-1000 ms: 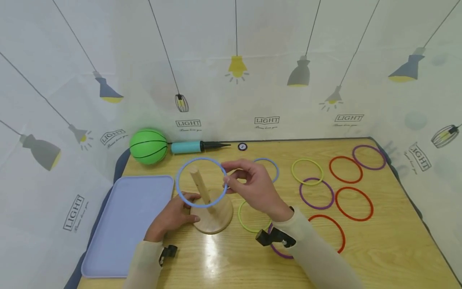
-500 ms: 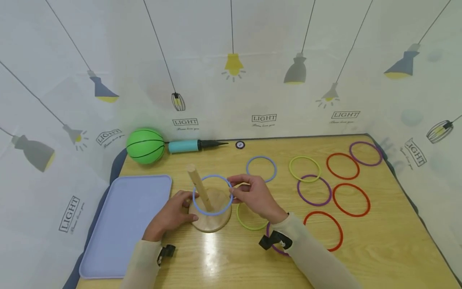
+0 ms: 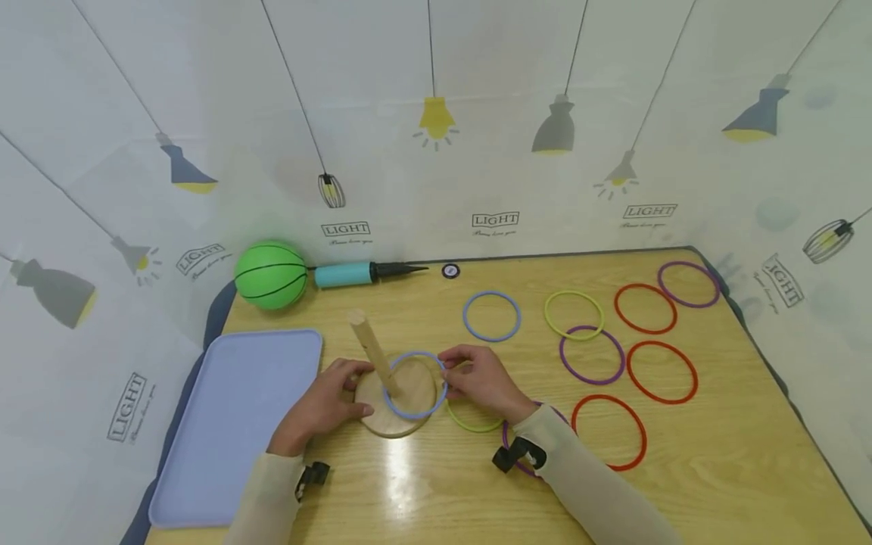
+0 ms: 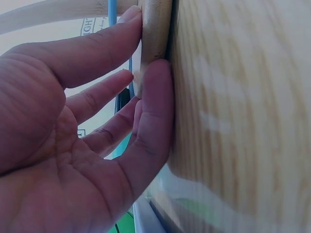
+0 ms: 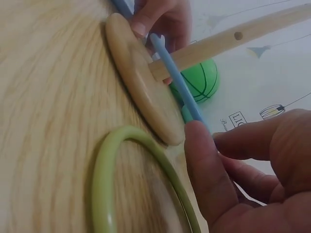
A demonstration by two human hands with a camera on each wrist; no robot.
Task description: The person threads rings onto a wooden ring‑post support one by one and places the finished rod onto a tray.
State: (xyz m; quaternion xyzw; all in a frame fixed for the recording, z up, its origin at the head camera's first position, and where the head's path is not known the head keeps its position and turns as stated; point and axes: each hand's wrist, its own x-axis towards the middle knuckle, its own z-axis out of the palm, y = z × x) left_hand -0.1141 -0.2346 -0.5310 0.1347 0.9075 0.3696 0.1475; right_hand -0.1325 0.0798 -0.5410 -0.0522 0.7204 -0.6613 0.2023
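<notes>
A wooden ring-toss stand has an upright peg (image 3: 370, 352) on a round base (image 3: 378, 415). My left hand (image 3: 320, 405) grips the base's left edge between thumb and fingers, as the left wrist view (image 4: 146, 29) shows at the wood's rim. Thumb and fingertips of my right hand (image 3: 487, 382) pinch a light blue ring (image 3: 417, 418) by its right side. This ring encircles the lower peg and sits close over the base. Seen from the right wrist, the blue ring (image 5: 177, 77) is slightly tilted. A lime-green ring (image 3: 477, 429) lies under my right hand, partly hidden.
Another blue ring (image 3: 492, 340) and several red, purple and yellow-green rings lie to the right, including a red ring (image 3: 643, 435). A lavender tray (image 3: 235, 424) is at left. Behind stand a green ball (image 3: 271, 275), a teal pump (image 3: 345, 275) and a small round disc (image 3: 451, 271).
My right hand has lowered the blue ring from the peg's top down around its lower part, drifting slightly right. The left hand has stayed at the base.
</notes>
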